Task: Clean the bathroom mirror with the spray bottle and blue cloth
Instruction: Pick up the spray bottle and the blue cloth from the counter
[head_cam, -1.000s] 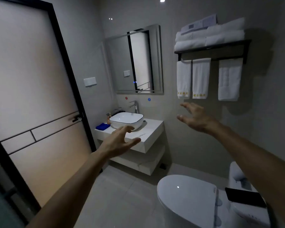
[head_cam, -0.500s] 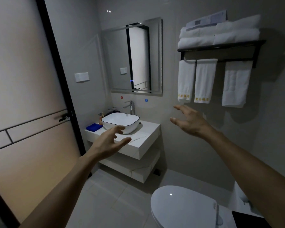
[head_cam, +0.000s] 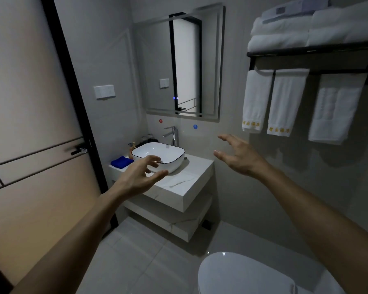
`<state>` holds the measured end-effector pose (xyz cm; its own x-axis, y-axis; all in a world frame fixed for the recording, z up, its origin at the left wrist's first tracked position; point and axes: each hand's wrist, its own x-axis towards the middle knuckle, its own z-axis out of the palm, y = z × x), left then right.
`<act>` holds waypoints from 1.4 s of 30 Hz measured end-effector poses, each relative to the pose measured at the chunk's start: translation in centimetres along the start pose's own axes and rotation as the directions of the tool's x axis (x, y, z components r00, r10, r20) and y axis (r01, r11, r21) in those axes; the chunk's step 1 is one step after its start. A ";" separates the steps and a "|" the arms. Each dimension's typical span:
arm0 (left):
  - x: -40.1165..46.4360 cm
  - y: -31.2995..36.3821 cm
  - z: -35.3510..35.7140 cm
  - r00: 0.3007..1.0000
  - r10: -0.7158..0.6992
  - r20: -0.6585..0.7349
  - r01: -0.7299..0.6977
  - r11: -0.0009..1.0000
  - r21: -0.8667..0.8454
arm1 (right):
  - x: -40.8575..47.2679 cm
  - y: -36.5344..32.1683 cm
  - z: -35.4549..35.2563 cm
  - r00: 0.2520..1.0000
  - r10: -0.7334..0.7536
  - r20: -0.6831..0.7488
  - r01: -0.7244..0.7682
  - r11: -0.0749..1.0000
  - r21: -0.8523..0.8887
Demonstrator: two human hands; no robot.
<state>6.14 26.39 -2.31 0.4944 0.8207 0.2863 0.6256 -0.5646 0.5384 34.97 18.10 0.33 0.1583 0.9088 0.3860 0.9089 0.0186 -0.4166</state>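
Both hands, left hand (head_cam: 142, 175) and right hand (head_cam: 238, 155), spread empty at frame centre; best reach left first for the blue cloth (head_cam: 122, 161) beside the basin (head_cam: 157, 154)

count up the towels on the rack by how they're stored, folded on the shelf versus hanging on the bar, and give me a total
Folded white towels on the black shelf: 4
White towels hanging on the bar: 3
Total: 7
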 end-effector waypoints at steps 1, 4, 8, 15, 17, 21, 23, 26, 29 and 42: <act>0.8 -0.3 0.2 1.000 -0.001 -0.007 0.001 1.000 0.008 | 1.0 0.5 0.5 1.000 -0.008 0.004 0.008 1.000 0.000; 2.9 -1.2 0.9 0.999 -0.004 -0.039 0.004 1.000 0.022 | 4.2 1.8 1.9 0.999 -0.041 0.021 0.040 0.999 0.007; 5.7 -2.4 1.5 0.996 -0.037 -0.085 0.040 0.998 0.042 | 8.8 3.1 3.5 0.994 -0.097 0.046 0.096 0.995 0.028; 8.0 -5.7 0.6 0.982 -0.111 -0.151 0.125 0.989 0.081 | 16.1 2.6 7.8 0.979 -0.191 0.077 0.185 0.980 0.080; 8.4 -7.1 -0.1 0.976 -0.135 -0.174 0.154 0.983 0.104 | 17.8 1.9 9.5 0.971 -0.220 0.092 0.211 0.972 0.102; 9.2 -10.8 -1.4 0.957 -0.200 -0.210 0.227 0.967 0.115 | 21.2 -0.3 13.1 0.956 -0.273 0.106 0.256 0.955 0.148; 9.6 -12.7 -2.0 0.949 -0.220 -0.224 0.250 0.961 0.117 | 22.7 -1.5 15.1 0.949 -0.294 0.118 0.275 0.949 0.155; 10.6 -16.0 -3.2 0.934 -0.247 -0.257 0.281 0.954 0.104 | 25.4 -3.3 18.3 0.939 -0.314 0.141 0.291 0.942 0.165; 12.3 -19.5 -4.5 0.925 -0.261 -0.274 0.295 0.951 0.089 | 28.6 -4.8 21.3 0.938 -0.322 0.132 0.295 0.937 0.188; 22.6 -34.5 -9.0 0.941 -0.265 -0.212 0.293 0.949 0.114 | 40.9 -9.3 32.6 0.952 -0.258 0.163 0.224 0.953 0.202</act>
<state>-9.71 65.15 -7.26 0.1714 0.9400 0.2951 0.8075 -0.3057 0.5045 20.42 68.68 -6.80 -0.1467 0.9287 0.3406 0.8241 0.3053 -0.4772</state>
